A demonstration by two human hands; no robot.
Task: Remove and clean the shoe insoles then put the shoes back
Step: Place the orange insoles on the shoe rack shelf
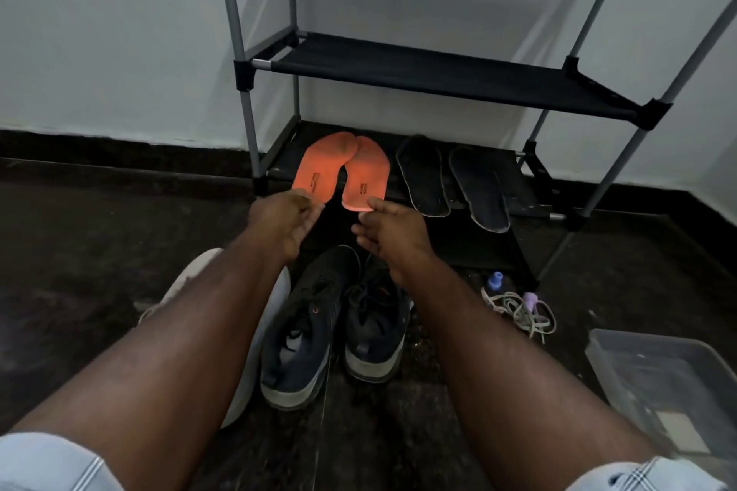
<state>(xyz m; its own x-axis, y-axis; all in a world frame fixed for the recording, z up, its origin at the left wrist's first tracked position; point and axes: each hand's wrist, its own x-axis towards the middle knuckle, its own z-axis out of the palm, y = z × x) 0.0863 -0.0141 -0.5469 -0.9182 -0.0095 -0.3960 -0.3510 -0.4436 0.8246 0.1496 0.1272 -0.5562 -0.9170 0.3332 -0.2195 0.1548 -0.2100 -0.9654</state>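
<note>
Two orange insoles lie side by side on the bottom shelf of the shoe rack (275,167), toes touching: the left orange insole (319,167) and the right orange insole (365,179). My left hand (285,221) reaches to the left one's heel, loosely curled fingertips touching it. My right hand (389,229) is at the right one's heel, thumb on its edge and fingers relaxed below. Two dark insoles (422,175) (480,187) rest on the same shelf to the right. A pair of dark sneakers (311,335) (375,331) stands on the floor between my forearms.
A white shoe (259,331) lies partly hidden under my left forearm. Loose laces (526,311), a small blue object (495,280) and a purple one (530,298) lie on the floor at right. A clear plastic tub (622,355) holding water sits at the lower right. The rack's middle shelf (438,72) is bare.
</note>
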